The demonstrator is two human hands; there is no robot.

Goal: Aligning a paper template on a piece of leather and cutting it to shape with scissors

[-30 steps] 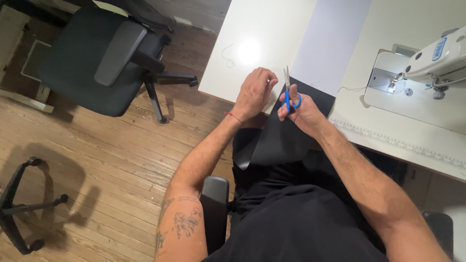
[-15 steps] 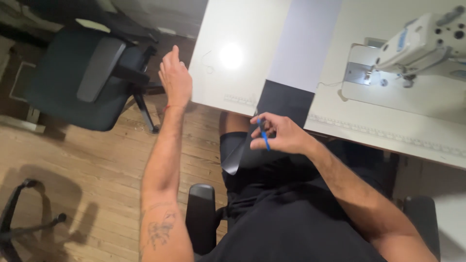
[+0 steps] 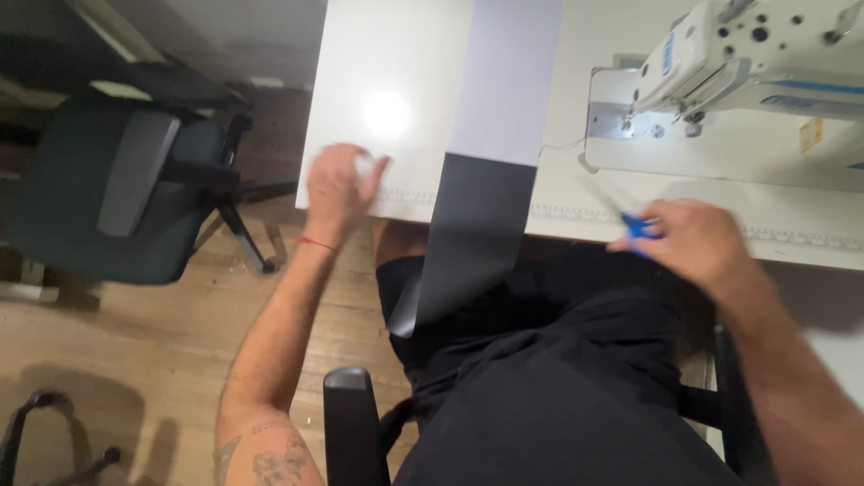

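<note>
My right hand (image 3: 697, 247) is closed around blue-handled scissors (image 3: 634, 225). Their blurred blades point up and left over the front of the white table (image 3: 378, 63). My left hand (image 3: 337, 184) rests at the table's front left edge with its fingers curled; something pale shows between them, too blurred to tell what. Between my hands a long fabric strip (image 3: 481, 225) lies across the table. It is light grey on top and dark where it hangs over the edge onto my lap.
A white sewing machine (image 3: 747, 54) stands at the table's back right. A dark office chair (image 3: 117, 189) sits on the wooden floor to the left, and another chair's base (image 3: 36, 432) shows at bottom left. My own chair's armrest (image 3: 351, 423) is below my left arm.
My left hand swung out to the left, then came back to the table's front edge. My right hand carried the scissors to the right, away from the fabric strip.
</note>
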